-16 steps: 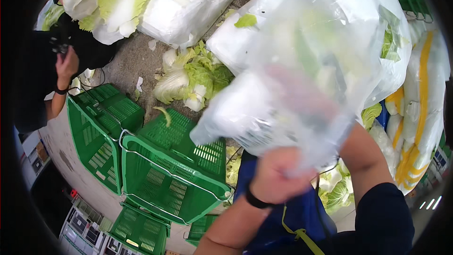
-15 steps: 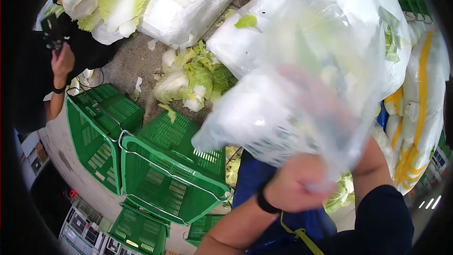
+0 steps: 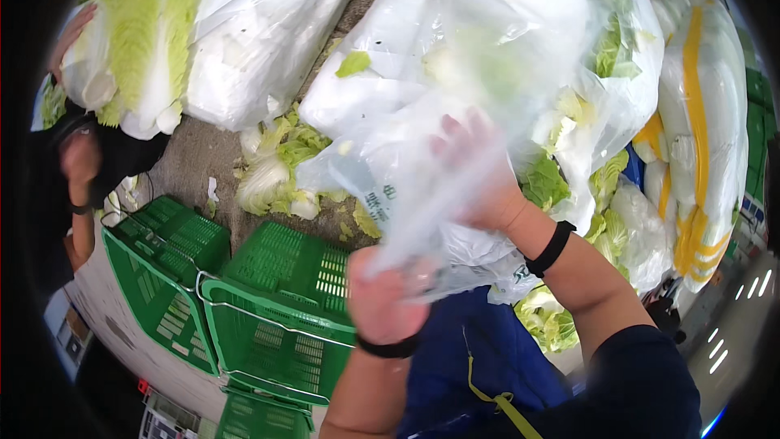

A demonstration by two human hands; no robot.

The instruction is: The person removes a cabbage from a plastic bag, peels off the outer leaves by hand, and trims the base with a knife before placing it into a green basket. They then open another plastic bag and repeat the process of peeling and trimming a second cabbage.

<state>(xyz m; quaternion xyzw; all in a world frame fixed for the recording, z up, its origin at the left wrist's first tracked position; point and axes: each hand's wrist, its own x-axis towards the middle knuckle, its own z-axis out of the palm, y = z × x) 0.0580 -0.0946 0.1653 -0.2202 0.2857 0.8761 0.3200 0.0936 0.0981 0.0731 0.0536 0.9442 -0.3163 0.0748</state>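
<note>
A thin clear plastic bag (image 3: 390, 171) with green print hangs between my hands, crumpled and partly blurred. My left hand (image 3: 386, 297) is closed on the bag's near side, its fingers smeared a little by motion. Farther up and to the right is my right hand (image 3: 479, 179), fingers spread, with the film lying over part of it; whether it is inside the bag or behind it I cannot tell. Just beyond my hands lie a big white plastic sack (image 3: 366, 89) and cabbage leaves (image 3: 544, 180).
Green crates (image 3: 276, 317) stand at the left. Trimmed napa cabbage leaves (image 3: 268, 179) lie on the brown surface behind them. At far left, a co-worker's hand (image 3: 80, 154) is beside a napa cabbage (image 3: 150, 41). White sacks with yellow bands (image 3: 695, 97) are stacked at the right.
The bag, spread wide and high before, has come down and gathered between my hands. My left hand has moved left, and my right hand now shows with fingers apart. The view has shifted.
</note>
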